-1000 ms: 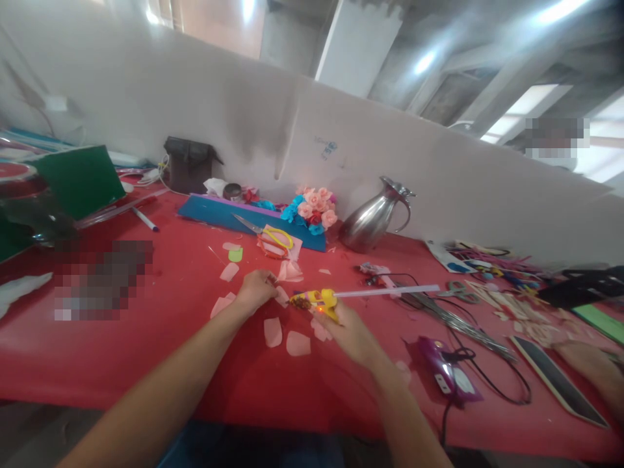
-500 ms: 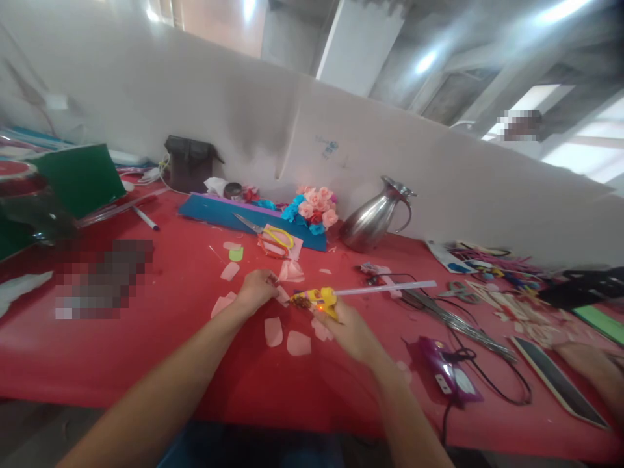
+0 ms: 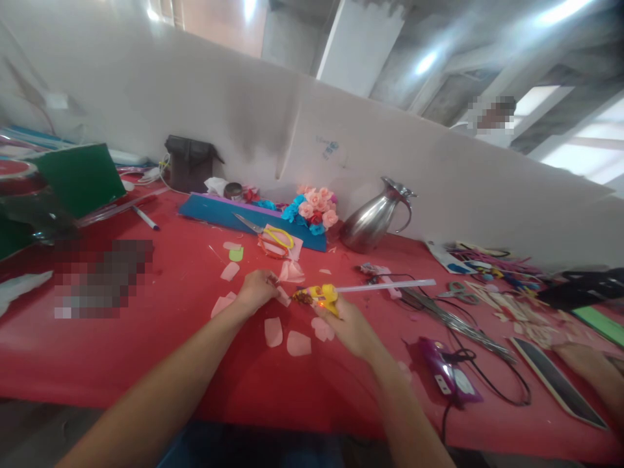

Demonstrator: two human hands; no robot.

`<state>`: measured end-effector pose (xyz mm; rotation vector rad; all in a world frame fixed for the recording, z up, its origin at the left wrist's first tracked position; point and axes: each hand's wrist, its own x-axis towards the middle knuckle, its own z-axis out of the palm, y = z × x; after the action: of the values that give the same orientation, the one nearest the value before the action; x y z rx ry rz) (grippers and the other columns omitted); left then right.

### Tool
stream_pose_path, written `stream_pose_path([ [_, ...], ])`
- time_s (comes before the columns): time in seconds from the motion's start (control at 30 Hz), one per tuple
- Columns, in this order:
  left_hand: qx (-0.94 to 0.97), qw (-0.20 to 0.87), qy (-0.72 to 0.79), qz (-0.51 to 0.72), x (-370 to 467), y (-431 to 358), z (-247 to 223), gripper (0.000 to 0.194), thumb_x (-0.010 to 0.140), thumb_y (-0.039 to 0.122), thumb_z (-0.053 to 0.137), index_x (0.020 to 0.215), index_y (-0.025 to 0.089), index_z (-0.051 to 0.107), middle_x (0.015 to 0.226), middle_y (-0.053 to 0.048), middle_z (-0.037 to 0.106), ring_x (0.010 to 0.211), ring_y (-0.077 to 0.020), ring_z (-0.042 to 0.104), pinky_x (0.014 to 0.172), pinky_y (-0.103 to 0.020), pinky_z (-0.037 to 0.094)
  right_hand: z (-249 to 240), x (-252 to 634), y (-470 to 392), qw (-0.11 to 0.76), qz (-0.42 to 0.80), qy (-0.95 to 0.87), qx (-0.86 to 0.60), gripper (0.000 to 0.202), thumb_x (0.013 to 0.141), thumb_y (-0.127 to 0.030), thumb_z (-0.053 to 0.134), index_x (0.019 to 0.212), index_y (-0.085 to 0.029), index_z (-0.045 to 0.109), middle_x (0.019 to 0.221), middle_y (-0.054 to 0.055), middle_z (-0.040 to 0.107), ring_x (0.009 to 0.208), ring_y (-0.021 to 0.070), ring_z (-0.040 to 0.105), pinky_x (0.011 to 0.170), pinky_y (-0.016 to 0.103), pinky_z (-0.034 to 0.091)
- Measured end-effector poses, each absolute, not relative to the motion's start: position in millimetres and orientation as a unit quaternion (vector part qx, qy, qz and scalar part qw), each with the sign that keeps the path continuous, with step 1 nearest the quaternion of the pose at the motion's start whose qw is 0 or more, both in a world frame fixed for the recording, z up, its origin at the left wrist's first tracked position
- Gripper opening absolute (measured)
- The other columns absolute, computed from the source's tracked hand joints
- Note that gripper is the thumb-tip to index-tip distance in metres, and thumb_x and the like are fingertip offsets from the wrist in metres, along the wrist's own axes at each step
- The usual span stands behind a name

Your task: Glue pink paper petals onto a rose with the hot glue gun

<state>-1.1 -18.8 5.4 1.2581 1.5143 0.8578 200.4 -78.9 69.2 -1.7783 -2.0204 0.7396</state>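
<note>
My left hand [image 3: 258, 289] is closed, pinching a small pink paper petal [image 3: 283, 297] between its fingertips. In my right hand [image 3: 348, 322] is a yellow hot glue gun [image 3: 319, 297], its orange light glowing and a long clear glue stick [image 3: 390, 286] sticking out of its back. The nozzle points left, close to the petal's edge; whether it touches I cannot tell. Several cut pink petals [image 3: 299, 343] lie around my hands on the red tabletop [image 3: 205, 383]. Just beyond them are a folded pink paper piece [image 3: 291, 271] and yellow-and-orange-handled scissors [image 3: 277, 239].
Pink and blue paper flowers [image 3: 316, 209] and a blue sheet [image 3: 219, 214] lie at the back beside a steel jug [image 3: 375, 218]. To the right sit a purple power strip [image 3: 446, 370] with black cable, wires [image 3: 458, 322] and another person's arm [image 3: 592, 370].
The glue gun has shifted slightly to the right, its nozzle drawing a little away from the petal. My left hand stays almost still.
</note>
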Motion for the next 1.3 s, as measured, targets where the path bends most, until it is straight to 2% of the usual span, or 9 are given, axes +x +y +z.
stream_pose_path([
  [0.2, 0.520, 0.467, 0.626, 0.345, -1.0, -17.1, 1.8, 0.022, 0.052, 0.006, 0.061, 0.071, 0.017, 0.063, 0.058, 0.001, 0.058, 0.053, -0.0109, 0.052, 0.048, -0.020, 0.036, 72.5, 200.1, -81.8, 0.185, 0.271, -0.708, -0.626, 0.038, 0.082, -0.051, 0.044, 0.095, -0.017, 0.056, 0.071, 0.002, 0.062, 0.064, 0.0186, 0.056, 0.059, 0.026, 0.040],
  [0.43, 0.530, 0.460, 0.629, 0.336, -1.0, -18.1, 6.5, 0.022, 0.052, 0.004, 0.059, 0.071, 0.016, 0.061, 0.058, 0.002, 0.055, 0.053, -0.0104, 0.050, 0.047, -0.019, 0.034, 77.1, 195.5, -87.2, 0.154, 0.263, -0.720, -0.623, 0.038, 0.081, -0.053, 0.045, 0.087, -0.018, 0.058, 0.069, 0.003, 0.062, 0.064, 0.0193, 0.057, 0.057, 0.026, 0.040],
  [0.6, 0.537, 0.448, 0.632, 0.334, -1.0, -19.4, 10.2, 0.021, 0.052, 0.004, 0.058, 0.070, 0.015, 0.061, 0.060, 0.001, 0.057, 0.055, -0.0108, 0.051, 0.048, -0.019, 0.034, 75.0, 194.3, -87.1, 0.168, 0.272, -0.717, -0.619, 0.037, 0.080, -0.051, 0.047, 0.093, -0.019, 0.060, 0.073, 0.003, 0.066, 0.067, 0.0198, 0.059, 0.059, 0.025, 0.040],
  [0.97, 0.538, 0.450, 0.632, 0.329, -2.0, -19.8, 9.7, 0.021, 0.053, 0.006, 0.060, 0.071, 0.015, 0.063, 0.059, 0.001, 0.057, 0.055, -0.0113, 0.050, 0.048, -0.020, 0.034, 75.7, 196.8, -88.9, 0.170, 0.265, -0.716, -0.623, 0.036, 0.079, -0.052, 0.048, 0.087, -0.019, 0.059, 0.070, 0.004, 0.064, 0.065, 0.0201, 0.058, 0.056, 0.026, 0.040],
  [1.07, 0.526, 0.461, 0.630, 0.338, -1.2, -19.5, 8.1, 0.021, 0.053, 0.006, 0.062, 0.071, 0.016, 0.062, 0.059, 0.001, 0.056, 0.053, -0.0106, 0.049, 0.048, -0.020, 0.035, 76.2, 204.3, -86.4, 0.195, 0.294, -0.699, -0.622, 0.037, 0.079, -0.052, 0.048, 0.090, -0.018, 0.058, 0.070, 0.002, 0.063, 0.062, 0.0177, 0.056, 0.055, 0.025, 0.040],
  [1.23, 0.505, 0.480, 0.618, 0.364, 0.0, -19.1, 4.8, 0.019, 0.053, 0.007, 0.065, 0.070, 0.016, 0.061, 0.058, 0.002, 0.054, 0.054, -0.0100, 0.049, 0.050, -0.020, 0.037, 70.2, 225.6, -64.7, 0.241, 0.386, -0.569, -0.685, 0.042, 0.079, -0.056, 0.045, 0.088, -0.016, 0.052, 0.051, -0.004, 0.050, 0.043, 0.0113, 0.046, 0.044, 0.022, 0.034],
  [1.3, 0.496, 0.493, 0.605, 0.380, 0.3, -18.8, 3.5, 0.018, 0.053, 0.007, 0.065, 0.069, 0.016, 0.060, 0.057, 0.003, 0.054, 0.054, -0.0096, 0.049, 0.050, -0.019, 0.037, 64.1, 233.4, -51.9, 0.239, 0.391, -0.540, -0.706, 0.040, 0.079, -0.056, 0.045, 0.085, -0.016, 0.052, 0.048, -0.004, 0.050, 0.044, 0.0120, 0.048, 0.045, 0.023, 0.035],
])
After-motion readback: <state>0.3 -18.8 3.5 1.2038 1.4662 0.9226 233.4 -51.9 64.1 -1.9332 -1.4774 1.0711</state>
